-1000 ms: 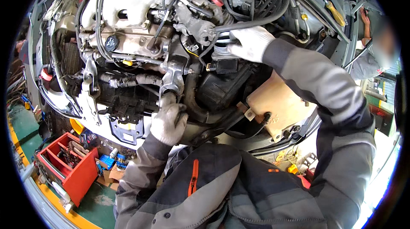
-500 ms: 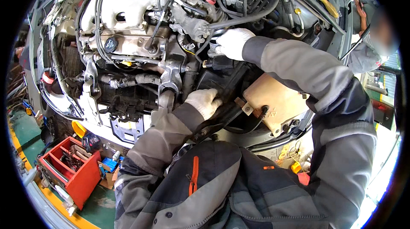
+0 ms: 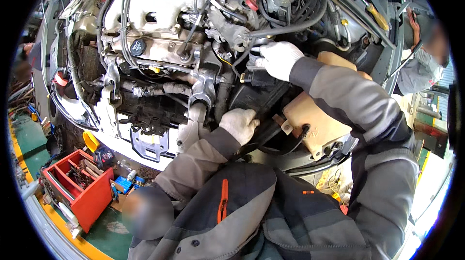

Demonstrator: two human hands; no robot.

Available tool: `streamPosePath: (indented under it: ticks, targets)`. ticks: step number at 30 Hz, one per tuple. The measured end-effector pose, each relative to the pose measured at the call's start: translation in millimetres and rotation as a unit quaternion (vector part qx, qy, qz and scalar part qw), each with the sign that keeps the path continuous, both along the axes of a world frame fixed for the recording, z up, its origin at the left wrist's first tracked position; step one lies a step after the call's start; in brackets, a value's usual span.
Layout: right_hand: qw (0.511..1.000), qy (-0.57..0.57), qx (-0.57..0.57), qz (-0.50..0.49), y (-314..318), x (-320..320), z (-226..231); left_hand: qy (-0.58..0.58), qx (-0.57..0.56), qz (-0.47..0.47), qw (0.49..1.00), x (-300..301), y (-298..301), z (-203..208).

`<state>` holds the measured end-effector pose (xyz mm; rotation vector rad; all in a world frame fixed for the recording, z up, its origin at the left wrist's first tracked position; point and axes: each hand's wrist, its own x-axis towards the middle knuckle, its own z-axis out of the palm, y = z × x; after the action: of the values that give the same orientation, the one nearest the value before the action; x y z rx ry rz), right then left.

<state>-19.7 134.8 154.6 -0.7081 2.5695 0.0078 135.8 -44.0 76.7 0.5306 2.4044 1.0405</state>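
Note:
Both my hands wear white gloves and work in the front right of a car's engine bay. My right hand (image 3: 282, 60) has its fingers curled at the round neck (image 3: 261, 45) of a black plastic housing (image 3: 256, 96), gripping it. Lower down, my left hand (image 3: 240, 126) is closed in a fist against the housing's near edge; whatever lies in its fingers is hidden. A tan plastic reservoir (image 3: 310, 119) with a black hose sits to the right, partly covered by my right sleeve.
The engine with its silver intake manifold (image 3: 157, 0) fills the left and middle. A screwdriver (image 3: 377, 16) with a yellow handle lies along the right fender. Outside, a red toolbox (image 3: 89, 202) stands at lower left. Another person (image 3: 421, 56) is at the far right.
My view has shifted, so the engine sits farther right in the picture. Both hands keep their places at the housing, and more of the tan plastic shows beyond my right sleeve.

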Motion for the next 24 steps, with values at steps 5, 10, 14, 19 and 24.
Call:
streamPosePath:
  ticks: [5,10,14,19,24]
  targets:
    - [0.999,0.015,-0.044,0.017,22,-16,-37,-0.021,0.018,0.017,0.999,-8,5,-5]
    - [1.000,-0.010,-0.023,-0.007,5,-17,-16,0.061,0.116,0.085,0.988,-43,37,7]
    - [0.999,0.007,-0.029,-0.034,9,-11,-25,0.073,0.068,0.002,0.995,-57,35,49]
    - [0.997,0.019,-0.069,-0.027,14,-10,-32,0.014,0.065,0.142,0.988,-45,-10,10]
    - [0.996,-0.002,-0.090,-0.006,27,-12,-36,-0.007,0.078,0.149,0.986,-31,-20,5]
